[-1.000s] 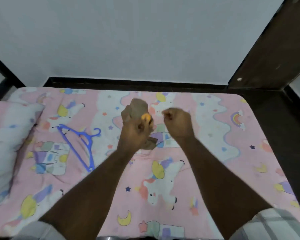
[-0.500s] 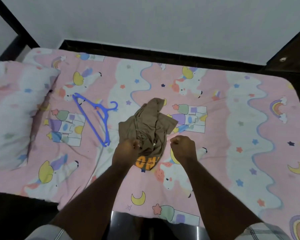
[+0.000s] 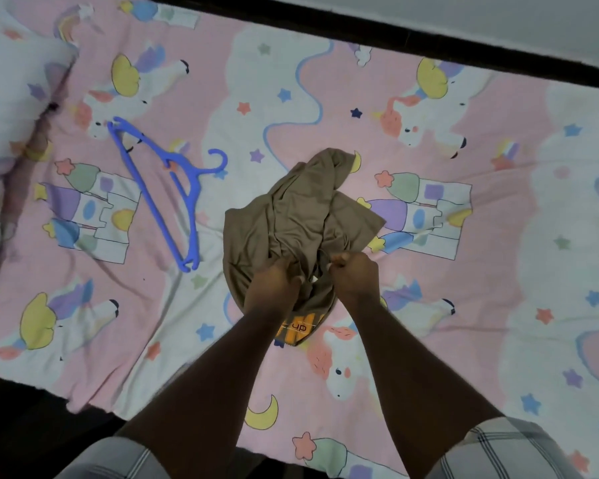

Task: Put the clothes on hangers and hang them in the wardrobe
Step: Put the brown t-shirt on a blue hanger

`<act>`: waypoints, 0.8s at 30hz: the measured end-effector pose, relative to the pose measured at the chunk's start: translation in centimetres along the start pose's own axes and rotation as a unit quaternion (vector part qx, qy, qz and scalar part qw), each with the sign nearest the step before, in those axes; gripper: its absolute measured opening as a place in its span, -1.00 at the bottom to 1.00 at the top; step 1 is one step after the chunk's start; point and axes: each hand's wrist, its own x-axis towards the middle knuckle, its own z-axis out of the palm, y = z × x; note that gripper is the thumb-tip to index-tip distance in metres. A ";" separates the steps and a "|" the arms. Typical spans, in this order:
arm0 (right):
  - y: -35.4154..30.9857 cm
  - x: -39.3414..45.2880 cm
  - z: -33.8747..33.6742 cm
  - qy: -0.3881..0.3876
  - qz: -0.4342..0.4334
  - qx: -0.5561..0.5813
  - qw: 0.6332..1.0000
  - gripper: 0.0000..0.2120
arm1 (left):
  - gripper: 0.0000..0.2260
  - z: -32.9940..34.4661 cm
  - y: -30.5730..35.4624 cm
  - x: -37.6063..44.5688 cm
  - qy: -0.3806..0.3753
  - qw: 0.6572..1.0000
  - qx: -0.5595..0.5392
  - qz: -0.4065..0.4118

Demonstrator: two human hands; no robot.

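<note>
I grip the crumpled brown shirt (image 3: 291, 216) at the center of the frame with both fists, my left hand (image 3: 274, 288) and right hand (image 3: 355, 276) bunching its near edge. It lies on the pink unicorn bedsheet (image 3: 429, 305). The blue hanger (image 3: 166, 191) rests on the sheet, left of the shirt and apart from it.

This is a bedroom in a home. A bed (image 3: 464, 271) fills most of the view, covered with a pink sheet (image 3: 187, 340) printed with unicorns, castles, stars and moons. A pillow (image 3: 11, 108) lies at the left, and a plain wall (image 3: 498, 15) stands behind.
</note>
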 end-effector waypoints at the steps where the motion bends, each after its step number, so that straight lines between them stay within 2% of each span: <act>1: 0.1 0.6 0.4 -0.009 -0.001 0.007 1.000 -0.75 | -0.74 0.3 -0.2 0.5 -0.003 1.000 -0.007 -0.004; 4: 0.4 1.6 1.1 -0.025 -0.001 0.032 0.999 -0.76 | -0.71 0.5 -1.0 1.3 -0.018 1.000 -0.015 -0.012; 10: 0.2 1.0 -1.7 -0.003 0.066 0.184 0.981 -0.69 | -0.78 -3.0 -2.1 1.1 0.003 0.998 -0.051 -0.047; 13: -0.1 0.4 -4.0 -0.011 0.056 0.193 0.980 -0.64 | -0.83 -4.9 -1.3 1.0 0.037 0.996 -0.073 -0.041; 18: -0.5 -1.5 -8.0 0.019 0.039 0.145 0.988 -0.92 | -0.93 -9.4 -0.1 0.2 0.082 0.983 -0.150 -0.061; 21: -2.0 -3.5 -10.4 0.050 0.018 0.136 0.989 -0.90 | -0.91 -12.7 0.5 -0.6 0.086 0.981 -0.170 -0.029; 24: -4.5 -5.9 -12.6 0.076 -0.040 0.133 0.987 -0.89 | -0.96 -16.2 1.7 -1.6 0.085 0.976 -0.199 0.016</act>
